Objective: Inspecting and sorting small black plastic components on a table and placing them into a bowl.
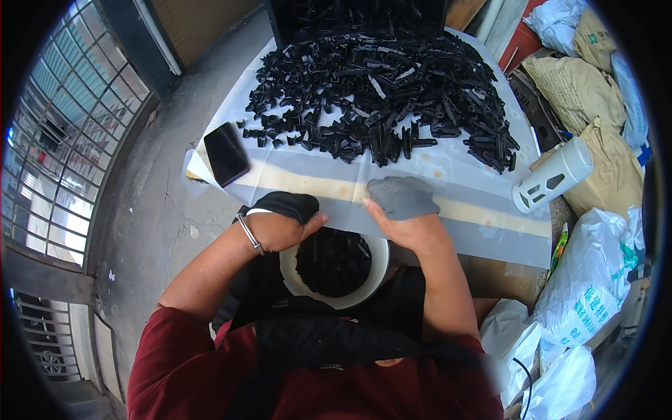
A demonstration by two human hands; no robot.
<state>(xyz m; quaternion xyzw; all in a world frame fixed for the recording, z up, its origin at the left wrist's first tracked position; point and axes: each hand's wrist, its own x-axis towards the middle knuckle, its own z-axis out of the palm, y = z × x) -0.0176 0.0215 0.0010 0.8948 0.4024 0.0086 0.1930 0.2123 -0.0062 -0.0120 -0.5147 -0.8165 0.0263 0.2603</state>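
Head view: left hand (280,229) fingers curled around a black glove (285,204), right hand (406,227) fingers inside a grey glove (400,196), spread flat.

Dark red short sleeves (175,350); black apron (336,343); grey gloves (402,197); silver bracelet (248,233).

One heap of black plastic clips (381,84); one white bucket (334,299); one phone (225,154); one white canister (553,175).

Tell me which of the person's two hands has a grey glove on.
The right hand: a grey glove covers its fingers, while the left hand wears only a wrist bangle.
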